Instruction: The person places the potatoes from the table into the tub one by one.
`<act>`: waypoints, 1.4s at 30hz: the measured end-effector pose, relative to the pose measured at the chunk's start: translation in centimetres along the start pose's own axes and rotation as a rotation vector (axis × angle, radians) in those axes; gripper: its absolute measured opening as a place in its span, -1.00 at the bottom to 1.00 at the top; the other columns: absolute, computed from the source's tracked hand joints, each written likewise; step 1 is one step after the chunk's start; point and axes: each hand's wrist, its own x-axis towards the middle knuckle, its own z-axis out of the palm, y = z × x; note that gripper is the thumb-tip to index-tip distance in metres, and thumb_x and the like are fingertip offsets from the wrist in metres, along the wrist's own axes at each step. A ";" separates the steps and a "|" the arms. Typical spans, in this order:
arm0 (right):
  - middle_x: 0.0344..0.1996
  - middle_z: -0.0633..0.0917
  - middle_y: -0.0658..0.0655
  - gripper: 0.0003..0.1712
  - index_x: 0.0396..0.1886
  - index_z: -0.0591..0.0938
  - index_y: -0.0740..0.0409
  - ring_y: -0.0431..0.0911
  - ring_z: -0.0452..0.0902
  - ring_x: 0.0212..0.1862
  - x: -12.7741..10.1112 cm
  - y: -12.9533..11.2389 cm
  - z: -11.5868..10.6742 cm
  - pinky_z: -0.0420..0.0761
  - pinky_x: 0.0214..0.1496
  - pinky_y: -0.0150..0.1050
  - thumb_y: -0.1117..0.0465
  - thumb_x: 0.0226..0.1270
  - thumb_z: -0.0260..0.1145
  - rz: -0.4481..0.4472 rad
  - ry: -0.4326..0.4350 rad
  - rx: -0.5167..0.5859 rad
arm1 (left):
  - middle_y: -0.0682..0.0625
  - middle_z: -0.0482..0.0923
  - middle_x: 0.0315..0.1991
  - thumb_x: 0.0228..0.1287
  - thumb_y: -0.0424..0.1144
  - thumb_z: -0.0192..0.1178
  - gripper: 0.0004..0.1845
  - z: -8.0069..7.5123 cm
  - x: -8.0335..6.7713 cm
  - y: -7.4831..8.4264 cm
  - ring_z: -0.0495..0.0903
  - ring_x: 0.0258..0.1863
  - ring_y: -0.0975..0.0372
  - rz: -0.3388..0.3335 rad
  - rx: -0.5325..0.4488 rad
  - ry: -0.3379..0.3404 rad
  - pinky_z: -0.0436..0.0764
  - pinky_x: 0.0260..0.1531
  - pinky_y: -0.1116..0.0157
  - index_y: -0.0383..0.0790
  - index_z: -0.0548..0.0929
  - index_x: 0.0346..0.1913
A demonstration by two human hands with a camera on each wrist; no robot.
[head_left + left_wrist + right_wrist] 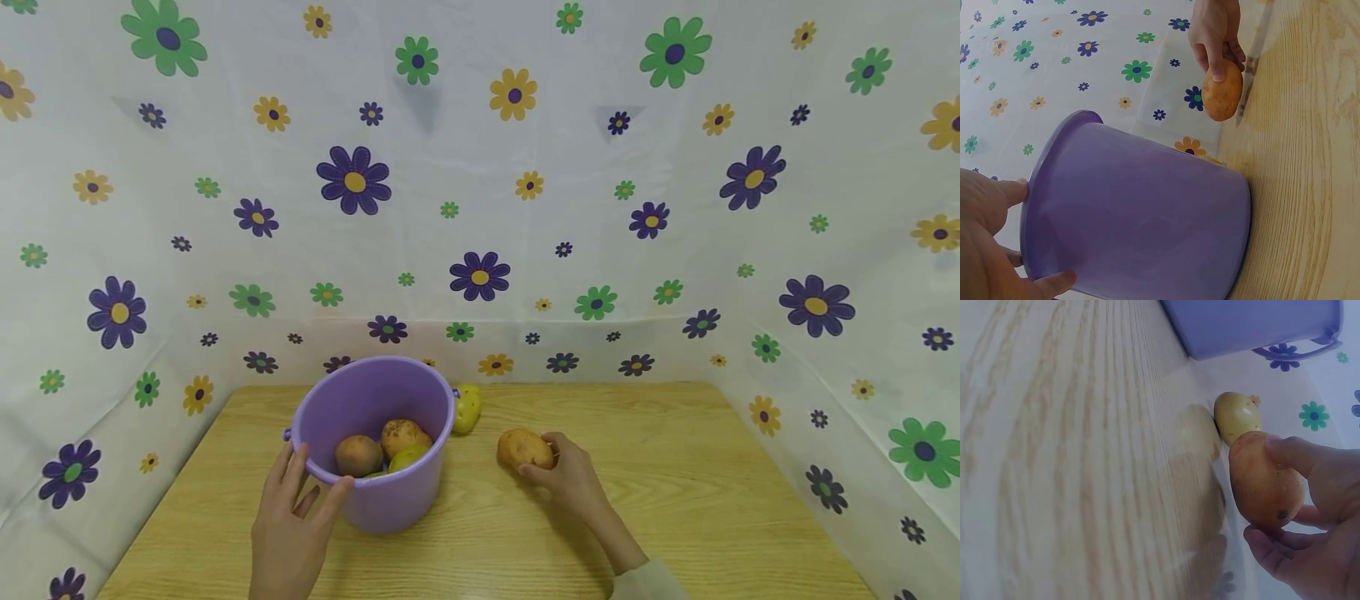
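A purple bucket [372, 500] [1141, 212] [1254, 325] stands on the wooden table [675, 500]. Inside lie two brown potatoes [358, 455] and a greenish fruit [408, 457]. My left hand [292, 517] [985, 250] grips the bucket's near-left rim, thumb on the front and fingers on the outer wall. To the bucket's right, my right hand [562, 475] [1216, 31] [1310, 537] pinches a brown potato [525, 448] [1222, 90] [1265, 481] close to the tabletop. A yellow-green fruit [467, 407] [1236, 415] lies behind the bucket.
White cloth printed with flowers [480, 208] walls in the table at the back and on both sides. Bare wood stretches to the right of my right hand [712, 467] and along the near edge.
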 end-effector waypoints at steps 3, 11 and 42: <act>-0.10 0.70 0.30 -0.25 0.18 0.56 0.46 -0.08 0.63 -0.25 0.1 -0.1 -0.1 0.73 -0.33 -0.33 0.12 0.13 0.66 -0.020 0.017 -0.009 | -0.11 -0.09 0.66 0.35 0.07 0.41 -0.01 0.0 0.0 0.0 0.22 0.51 -0.11 -0.001 0.002 0.002 0.36 0.09 0.80 -0.30 0.14 0.62; -0.08 0.70 0.31 -0.27 0.16 0.57 0.45 -0.03 0.63 -0.18 0.3 -0.8 -0.7 0.77 -0.24 -0.20 0.12 0.13 0.65 -0.032 0.036 -0.044 | -0.14 -0.07 0.66 0.35 0.02 0.42 -0.03 0.0 0.0 -0.1 0.23 0.51 -0.13 0.019 -0.013 0.012 0.36 0.08 0.81 -0.34 0.16 0.61; -0.06 0.68 0.27 -0.28 0.32 0.49 0.37 -0.04 0.56 -0.27 2.7 -6.8 -6.3 0.64 -0.38 -0.34 0.10 0.29 0.52 -0.087 0.042 -0.047 | -0.12 -0.09 0.66 0.35 0.03 0.42 -0.02 0.0 0.1 -0.2 0.22 0.51 -0.11 0.006 -0.037 0.001 0.37 0.09 0.80 -0.32 0.14 0.61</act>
